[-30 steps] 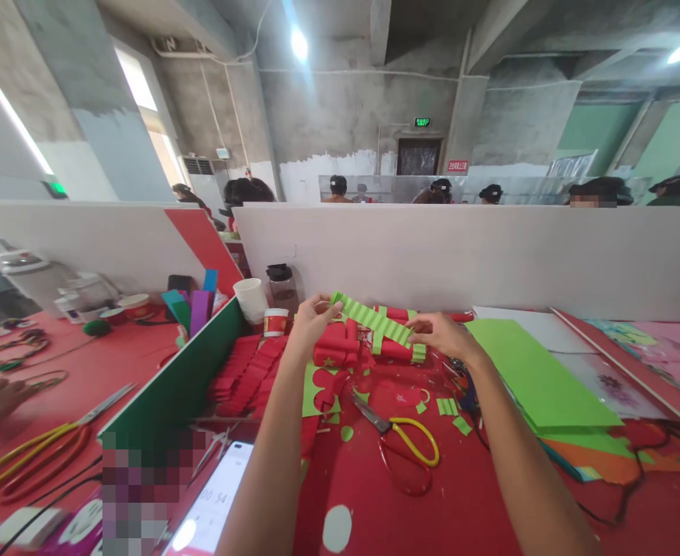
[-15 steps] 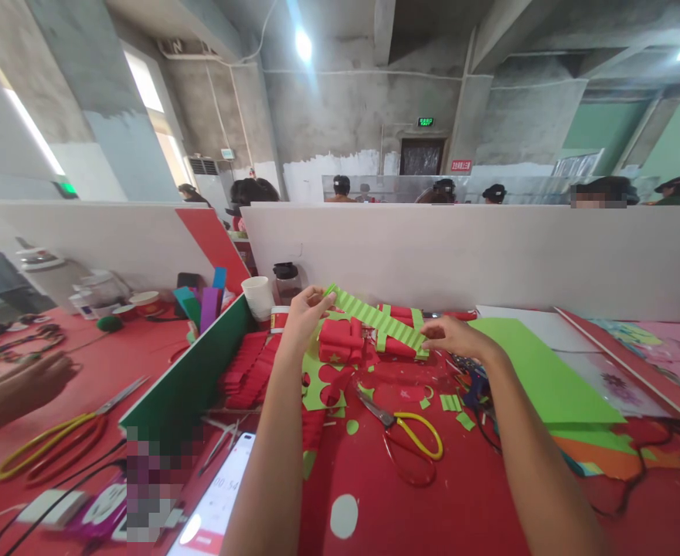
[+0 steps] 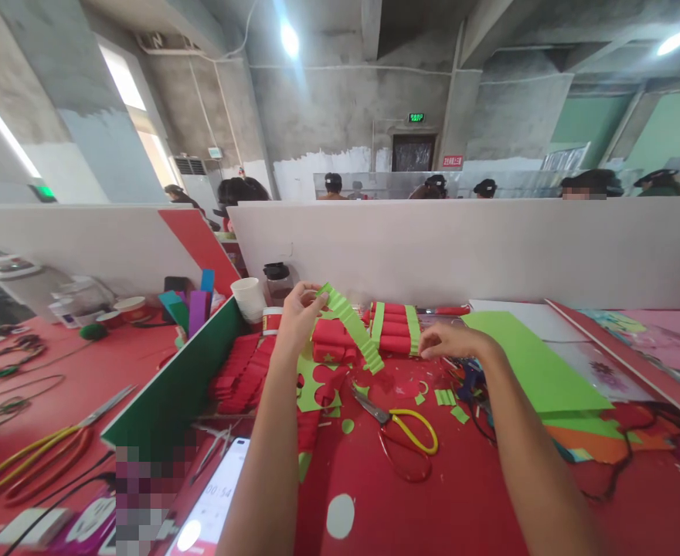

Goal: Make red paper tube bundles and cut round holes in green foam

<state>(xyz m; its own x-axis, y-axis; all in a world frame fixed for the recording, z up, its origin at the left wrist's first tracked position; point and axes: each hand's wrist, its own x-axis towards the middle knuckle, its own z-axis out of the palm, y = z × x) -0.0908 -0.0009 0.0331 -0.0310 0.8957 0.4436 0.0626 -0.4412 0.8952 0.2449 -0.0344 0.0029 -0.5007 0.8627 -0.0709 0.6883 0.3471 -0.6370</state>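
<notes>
My left hand (image 3: pixel 304 309) pinches one end of a pleated light-green paper strip (image 3: pixel 351 323), whose other end hangs down to the right. My right hand (image 3: pixel 449 341) holds nothing, its fingers loosely bent and apart, beside a bundle of red paper rolls (image 3: pixel 395 330) with green bands. Whether its fingertips touch the bundle, I cannot tell. Behind the strip lies another red rolled paper piece (image 3: pixel 334 340). Below it are a green sheet with round cut-outs (image 3: pixel 311 390) and scissors (image 3: pixel 395 421) with one yellow and one red handle loop.
Folded red paper strips (image 3: pixel 241 378) lie along a green divider (image 3: pixel 171 386). A phone (image 3: pixel 215 494) is near my left forearm. Green sheets (image 3: pixel 531 359) lie to the right, beside tangled cords. White cups (image 3: pixel 248 297) and a black-lidded jar (image 3: pixel 277 282) stand at the back. More scissors (image 3: pixel 56 448) lie left.
My right hand has let go of the strip's right end, which now dangles lower and further left. A neighbour's hand at the left has gone from view. The view has shifted slightly.
</notes>
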